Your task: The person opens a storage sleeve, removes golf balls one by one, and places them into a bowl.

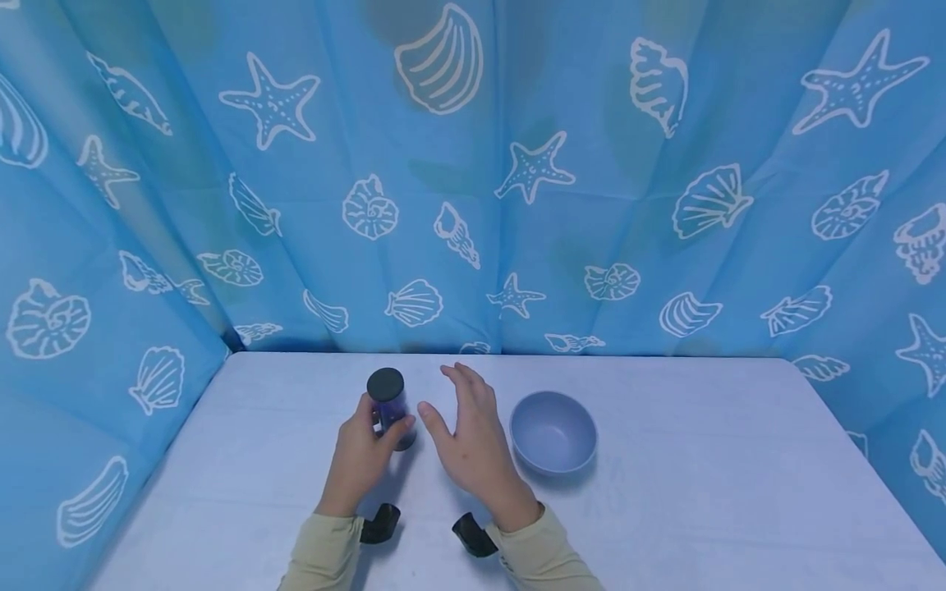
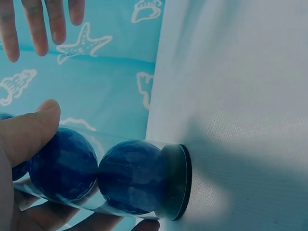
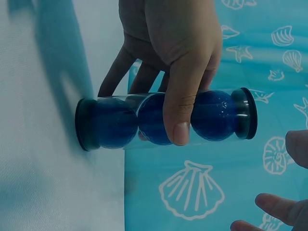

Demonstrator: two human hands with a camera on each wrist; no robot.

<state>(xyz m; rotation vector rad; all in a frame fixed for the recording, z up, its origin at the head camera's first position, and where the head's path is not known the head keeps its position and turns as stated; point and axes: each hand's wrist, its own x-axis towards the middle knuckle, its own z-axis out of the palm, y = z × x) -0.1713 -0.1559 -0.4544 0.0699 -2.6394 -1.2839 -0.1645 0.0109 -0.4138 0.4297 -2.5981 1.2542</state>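
Observation:
A clear tube (image 1: pixel 390 407) with black caps at both ends stands roughly upright at the left of the table's middle. Three dark blue balls (image 3: pixel 214 115) fill it in a row, as the right wrist view shows. My left hand (image 1: pixel 360 455) grips the tube, thumb on the near side and fingers round the back. To the right of the tube my right hand (image 1: pixel 476 447) hovers apart from it, fingers spread and holding nothing. A grey-blue bowl (image 1: pixel 554 468) sits just right of that hand, and its inside shows nothing in it.
A white cloth covers the table (image 1: pixel 709 468). Blue curtains (image 1: pixel 473 246) with white shell and starfish prints hang along the back and both sides. Dark wrist-camera mounts (image 1: pixel 475 535) stick out inward from both sleeves.

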